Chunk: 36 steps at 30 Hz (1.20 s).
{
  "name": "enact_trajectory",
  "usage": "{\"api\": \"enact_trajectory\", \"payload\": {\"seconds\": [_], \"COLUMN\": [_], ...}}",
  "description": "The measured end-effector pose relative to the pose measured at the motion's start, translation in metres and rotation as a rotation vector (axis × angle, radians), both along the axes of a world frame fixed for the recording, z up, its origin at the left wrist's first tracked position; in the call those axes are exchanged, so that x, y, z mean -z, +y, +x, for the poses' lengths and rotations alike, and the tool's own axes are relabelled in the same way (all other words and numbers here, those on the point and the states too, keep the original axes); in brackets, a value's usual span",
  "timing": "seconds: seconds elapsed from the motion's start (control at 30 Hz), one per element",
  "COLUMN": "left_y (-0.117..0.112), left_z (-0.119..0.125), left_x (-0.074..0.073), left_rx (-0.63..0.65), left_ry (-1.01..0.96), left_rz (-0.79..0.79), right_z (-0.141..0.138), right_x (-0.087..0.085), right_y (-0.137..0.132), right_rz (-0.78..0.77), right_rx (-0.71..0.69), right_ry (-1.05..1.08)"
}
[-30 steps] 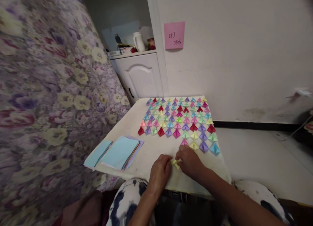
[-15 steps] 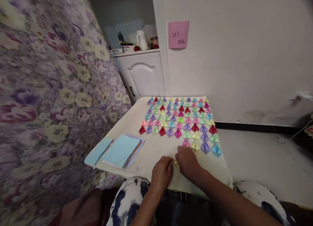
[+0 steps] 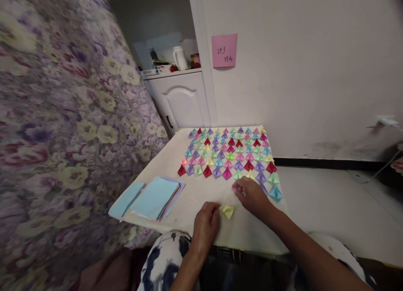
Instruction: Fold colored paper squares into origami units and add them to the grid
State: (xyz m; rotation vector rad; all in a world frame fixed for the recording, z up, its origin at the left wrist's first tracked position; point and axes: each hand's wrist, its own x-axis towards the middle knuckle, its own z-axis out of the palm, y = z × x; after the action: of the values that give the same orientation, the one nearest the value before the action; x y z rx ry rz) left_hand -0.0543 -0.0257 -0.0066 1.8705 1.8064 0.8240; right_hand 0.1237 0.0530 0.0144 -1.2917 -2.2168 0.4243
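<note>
A small yellow folded paper piece [image 3: 228,211] lies on the cream table [image 3: 201,194] near its front edge. My left hand [image 3: 206,225] rests beside it, fingers curled, fingertips close to its left side. My right hand [image 3: 252,194] has reached forward to the front row of folded paper pieces [image 3: 228,154] and its fingers pinch a pink piece [image 3: 235,190]. The folded pieces, in red, purple, green, blue, pink and yellow, are laid in rows over the far half of the table.
A stack of light blue and coloured paper sheets [image 3: 155,196] lies at the table's front left. A floral mattress [image 3: 63,127] leans on the left. A white cabinet [image 3: 181,100] with a jug stands behind. A pink note [image 3: 224,50] sticks on the wall.
My right hand let go of the yellow piece and moved forward to the pink piece in the front row. The yellow piece now lies alone by my left hand.
</note>
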Motion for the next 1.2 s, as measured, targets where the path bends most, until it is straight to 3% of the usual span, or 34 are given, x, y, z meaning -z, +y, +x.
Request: {"api": "enact_trajectory", "payload": {"seconds": [0.1, 0.37, 0.57, 0.9, 1.2], "left_y": [0.004, 0.019, 0.036, 0.096, 0.107], "left_z": [0.007, 0.030, 0.026, 0.022, 0.030], "left_x": [-0.006, -0.005, -0.009, -0.004, 0.002], "left_rx": [0.028, 0.067, -0.053, -0.244, -0.270], "left_ry": [0.052, 0.477, 0.503, 0.477, 0.456], "left_rz": [0.043, -0.017, -0.055, -0.189, -0.193], "right_z": [0.011, 0.031, 0.036, 0.034, 0.032], "right_x": [-0.011, -0.022, -0.028, -0.028, -0.027], "right_y": [0.010, 0.020, 0.021, 0.021, 0.019], "right_rz": [0.017, 0.017, -0.016, -0.018, 0.006], "right_rx": [0.070, 0.146, 0.174, 0.143, 0.125], "right_ry": [0.102, 0.268, 0.360, 0.363, 0.356]}}
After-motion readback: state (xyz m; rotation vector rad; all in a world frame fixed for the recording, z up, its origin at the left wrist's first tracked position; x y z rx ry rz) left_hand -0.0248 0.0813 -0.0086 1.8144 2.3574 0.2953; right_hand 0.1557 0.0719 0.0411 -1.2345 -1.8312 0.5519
